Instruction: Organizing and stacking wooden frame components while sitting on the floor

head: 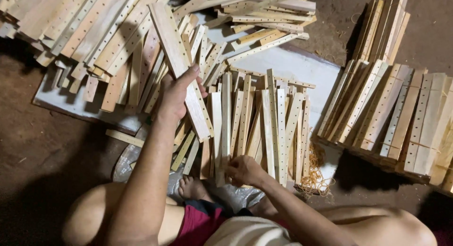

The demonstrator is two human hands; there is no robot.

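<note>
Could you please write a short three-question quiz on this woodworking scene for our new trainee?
1. True or false: the left hand grips a long pale wooden slat with a row of small holes.
2. The right hand touches: A) the loose yellow rubber bands, B) the row of flat-lying pale wooden slats, C) the bundled stack of slats.
3. On which side of the person does the bundled stack lie?

Key: 1 true; 2 B; 3 right.

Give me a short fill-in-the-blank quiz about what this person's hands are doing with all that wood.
1. The left hand grips one long wooden ____.
2. The right hand touches the near ends of the slats lying in ____ of the person.
3. The rubber bands lie in a loose ____.

Missing words: slat; front; heap
</note>
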